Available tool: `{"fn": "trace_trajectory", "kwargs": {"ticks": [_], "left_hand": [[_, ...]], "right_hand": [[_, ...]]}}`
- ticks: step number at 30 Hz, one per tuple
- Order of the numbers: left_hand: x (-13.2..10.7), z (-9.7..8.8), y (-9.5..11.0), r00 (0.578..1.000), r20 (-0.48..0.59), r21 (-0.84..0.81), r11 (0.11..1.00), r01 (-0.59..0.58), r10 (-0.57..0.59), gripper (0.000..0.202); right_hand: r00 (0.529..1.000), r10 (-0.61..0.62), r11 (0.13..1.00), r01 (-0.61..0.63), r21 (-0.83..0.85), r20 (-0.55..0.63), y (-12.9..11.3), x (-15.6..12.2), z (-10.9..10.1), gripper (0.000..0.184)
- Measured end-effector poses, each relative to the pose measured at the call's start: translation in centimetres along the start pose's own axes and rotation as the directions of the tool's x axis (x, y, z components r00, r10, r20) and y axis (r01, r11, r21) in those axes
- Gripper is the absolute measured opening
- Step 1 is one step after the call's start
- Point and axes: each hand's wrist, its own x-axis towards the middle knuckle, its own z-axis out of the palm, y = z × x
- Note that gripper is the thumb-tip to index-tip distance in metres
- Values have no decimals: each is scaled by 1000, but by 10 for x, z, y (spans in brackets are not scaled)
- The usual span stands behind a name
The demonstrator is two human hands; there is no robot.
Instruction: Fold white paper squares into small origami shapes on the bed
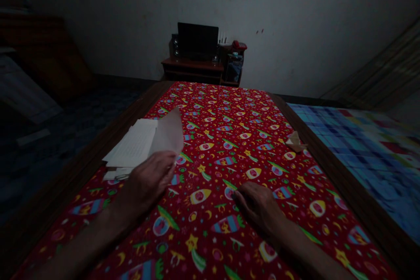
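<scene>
My left hand (154, 177) pinches the near corner of a sheet of paper (170, 131), which stands partly lifted and curved. Left of that sheet lies a stack of white papers (136, 142) with faint writing, near the table's left edge. A small clip-like item (121, 176) shows at the stack's near edge, too dark to name surely. My right hand (259, 203) rests on the red patterned tablecloth (210, 175), its fingers curled in with nothing visible in them.
Near the table's right edge lies a small brown and white paper scrap (296, 141). Beyond the table stand a monitor (197, 39) on a desk (193, 64) and a red telephone (239, 45). A plaid-covered surface (344, 148) lies to the right, a wooden cabinet (42, 52) to the left.
</scene>
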Motion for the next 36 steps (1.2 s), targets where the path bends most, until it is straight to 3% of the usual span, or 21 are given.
{"fn": "trace_trajectory", "kwargs": {"ticks": [2, 4, 7, 10, 13, 17, 22, 26, 30, 33, 36], "left_hand": [[1, 15, 27, 989, 84, -3, 993, -121, 120, 15], [3, 32, 53, 959, 183, 18, 975, -223, 216, 11], [7, 47, 83, 925, 254, 23, 955, -296, 281, 13], [13, 49, 98, 914, 272, -65, 954, -294, 301, 13], [16, 44, 102, 917, 296, -157, 960, -231, 269, 18], [8, 39, 91, 923, 336, -255, 961, -102, 188, 12], [-11, 36, 63, 947, 275, -299, 951, -79, 166, 40], [-15, 43, 49, 965, 177, -334, 934, -125, 193, 38], [-12, 50, 48, 980, 71, -448, 884, -136, 186, 20], [-5, 50, 54, 983, 179, -474, 878, 63, 26, 19], [7, 51, 58, 904, 364, -312, 885, 345, -224, 30]], "right_hand": [[989, -77, 997, 74, -24, -123, 0, -1, 1, 16], [965, -177, 982, 162, -92, -193, -1, -3, 3, 35], [955, -264, 953, 237, -186, -134, -6, -6, 5, 47], [951, -301, 946, 289, -146, -67, -6, -6, 8, 34], [946, -319, 948, 318, -22, -64, 1, -6, 7, 22], [935, -313, 942, 329, 71, -168, 14, -10, -2, 27], [936, -261, 930, 310, 197, -238, 23, -19, -14, 27], [962, -207, 911, 256, 324, -178, 22, -25, -18, 23], [980, -126, 940, 167, 297, -153, 18, -28, -18, 21], [985, 106, 967, -71, 245, -135, 14, -23, -15, 20], [932, 352, 912, -322, 252, -83, 10, -10, -12, 26]]}}
